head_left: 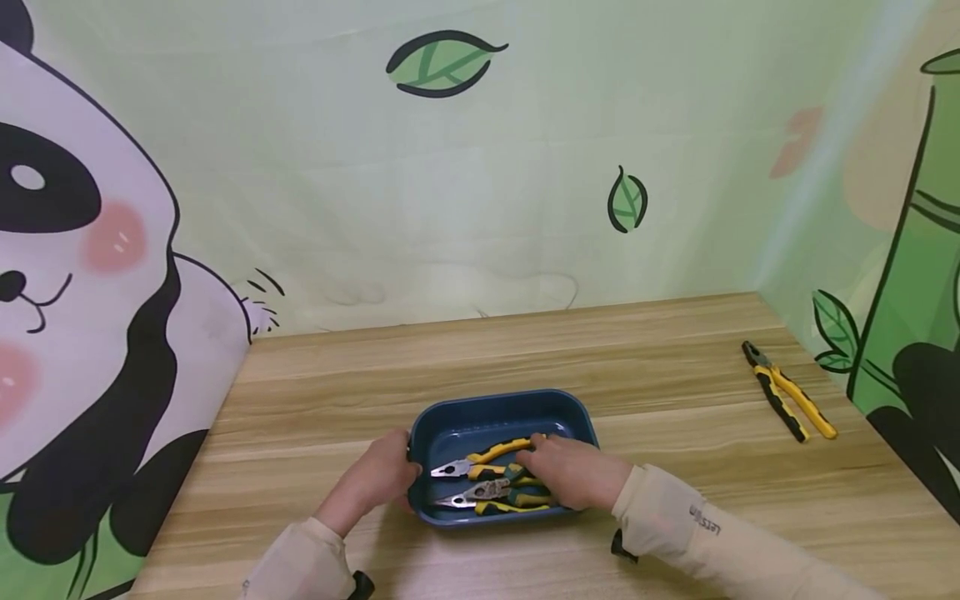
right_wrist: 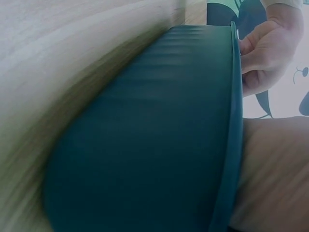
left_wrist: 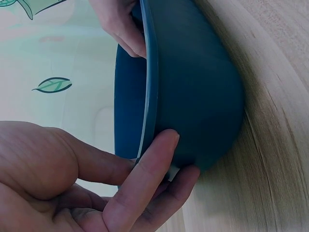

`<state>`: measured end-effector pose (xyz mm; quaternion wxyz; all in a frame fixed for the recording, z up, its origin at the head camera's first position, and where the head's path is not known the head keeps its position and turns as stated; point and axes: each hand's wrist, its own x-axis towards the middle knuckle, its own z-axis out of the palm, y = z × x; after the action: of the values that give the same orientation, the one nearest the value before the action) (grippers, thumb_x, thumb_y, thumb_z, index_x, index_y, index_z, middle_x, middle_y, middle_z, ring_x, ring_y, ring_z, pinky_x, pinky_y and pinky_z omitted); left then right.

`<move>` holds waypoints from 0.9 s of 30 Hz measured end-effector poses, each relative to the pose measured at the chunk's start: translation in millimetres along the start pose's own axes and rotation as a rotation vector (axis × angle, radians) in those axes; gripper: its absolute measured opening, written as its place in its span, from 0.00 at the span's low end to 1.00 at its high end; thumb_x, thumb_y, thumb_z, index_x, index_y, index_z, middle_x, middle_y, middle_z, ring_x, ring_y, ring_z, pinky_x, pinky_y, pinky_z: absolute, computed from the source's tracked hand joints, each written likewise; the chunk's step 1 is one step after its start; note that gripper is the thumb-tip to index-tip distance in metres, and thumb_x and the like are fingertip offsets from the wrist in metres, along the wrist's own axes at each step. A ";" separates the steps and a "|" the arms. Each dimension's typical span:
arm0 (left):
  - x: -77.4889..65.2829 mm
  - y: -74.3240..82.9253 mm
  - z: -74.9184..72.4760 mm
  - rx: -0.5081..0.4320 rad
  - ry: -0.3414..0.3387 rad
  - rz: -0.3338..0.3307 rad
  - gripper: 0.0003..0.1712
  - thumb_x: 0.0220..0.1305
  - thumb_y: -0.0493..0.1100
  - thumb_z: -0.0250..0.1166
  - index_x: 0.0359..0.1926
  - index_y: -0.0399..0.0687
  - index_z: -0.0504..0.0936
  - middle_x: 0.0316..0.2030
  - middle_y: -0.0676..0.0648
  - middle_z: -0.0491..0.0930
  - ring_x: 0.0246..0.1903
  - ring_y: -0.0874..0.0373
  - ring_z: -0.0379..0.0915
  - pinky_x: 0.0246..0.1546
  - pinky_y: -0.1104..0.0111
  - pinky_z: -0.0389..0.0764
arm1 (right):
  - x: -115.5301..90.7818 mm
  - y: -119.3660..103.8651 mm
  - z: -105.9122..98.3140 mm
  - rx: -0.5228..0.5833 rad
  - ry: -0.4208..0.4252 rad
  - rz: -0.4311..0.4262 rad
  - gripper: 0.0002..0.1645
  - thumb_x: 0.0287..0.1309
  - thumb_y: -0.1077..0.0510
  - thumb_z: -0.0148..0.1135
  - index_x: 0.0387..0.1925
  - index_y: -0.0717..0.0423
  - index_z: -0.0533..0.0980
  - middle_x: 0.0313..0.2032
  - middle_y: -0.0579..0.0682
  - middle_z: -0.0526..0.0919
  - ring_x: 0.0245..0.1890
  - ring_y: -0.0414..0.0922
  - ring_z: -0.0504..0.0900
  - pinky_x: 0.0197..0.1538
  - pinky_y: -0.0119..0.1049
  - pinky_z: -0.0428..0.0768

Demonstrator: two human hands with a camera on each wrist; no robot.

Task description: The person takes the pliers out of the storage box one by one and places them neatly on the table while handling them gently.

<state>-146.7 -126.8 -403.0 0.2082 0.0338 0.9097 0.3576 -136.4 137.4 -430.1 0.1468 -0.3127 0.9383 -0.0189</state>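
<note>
A blue rectangular plastic bin point(head_left: 498, 523) stands on the wooden table with several pliers lying inside. At its left end, my left hand point(head_left: 384, 471) pinches the rim; in the left wrist view the thumb is inside and the fingers point(left_wrist: 149, 179) press the outer wall. My right hand point(head_left: 573, 471) reaches over the right side into the bin, its fingers at the handles of the pliers. Beside those fingers, worn-headed pliers point(head_left: 487, 490) with dark green handles lie on top of yellow-and-black pliers point(head_left: 453, 469). The right fingertips' hold is hidden; the bin wall point(right_wrist: 145, 135) blocks them in the right wrist view.
Another pair of yellow-and-black pliers point(head_left: 780, 387) lies on the table point(head_left: 660, 367) at the far right, near its edge. A printed cloth backdrop point(head_left: 525, 208) with a panda and leaves rises behind and along both sides.
</note>
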 end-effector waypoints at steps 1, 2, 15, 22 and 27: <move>-0.2 0.0 0.1 -0.001 -0.001 0.000 0.16 0.67 0.24 0.59 0.54 0.18 0.71 0.40 0.27 0.79 0.22 0.48 0.85 0.24 0.60 0.91 | 0.6 0.2 0.3 -0.003 -0.004 0.001 0.27 0.56 0.64 0.77 0.56 0.52 0.79 0.49 0.56 0.81 0.46 0.50 0.83 0.52 0.43 0.88; -0.2 -0.3 0.2 -0.002 0.000 0.002 0.16 0.67 0.24 0.59 0.54 0.18 0.71 0.40 0.27 0.79 0.21 0.47 0.85 0.24 0.60 0.91 | 1.0 0.5 0.2 -0.007 -0.007 0.001 0.28 0.55 0.63 0.78 0.57 0.51 0.79 0.50 0.56 0.81 0.47 0.51 0.83 0.52 0.43 0.88; 0.7 -2.8 1.5 -0.022 0.002 0.002 0.16 0.66 0.24 0.59 0.53 0.18 0.71 0.40 0.26 0.79 0.22 0.46 0.85 0.24 0.60 0.91 | 7.0 7.0 -9.5 -0.045 -0.097 -0.031 0.43 0.52 0.56 0.81 0.69 0.52 0.72 0.56 0.54 0.83 0.54 0.51 0.82 0.62 0.45 0.84; 0.6 -2.6 2.0 -0.034 0.007 0.002 0.16 0.66 0.24 0.58 0.53 0.18 0.71 0.41 0.26 0.79 0.22 0.45 0.85 0.23 0.60 0.91 | 5.9 9.3 -13.8 0.028 -0.088 -0.038 0.38 0.51 0.58 0.80 0.63 0.49 0.72 0.51 0.52 0.83 0.49 0.50 0.83 0.58 0.46 0.85; 1.9 -1.7 2.3 -0.015 0.004 -0.006 0.16 0.67 0.24 0.59 0.53 0.18 0.71 0.42 0.25 0.79 0.23 0.46 0.85 0.23 0.61 0.91 | 3.7 10.5 -23.3 0.056 -0.125 -0.019 0.38 0.53 0.57 0.77 0.66 0.48 0.74 0.50 0.50 0.78 0.40 0.46 0.78 0.47 0.40 0.84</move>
<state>-147.3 -126.2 -406.4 0.2077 0.0289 0.9076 0.3638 -152.0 142.3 -410.2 0.2135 -0.3180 0.9233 -0.0272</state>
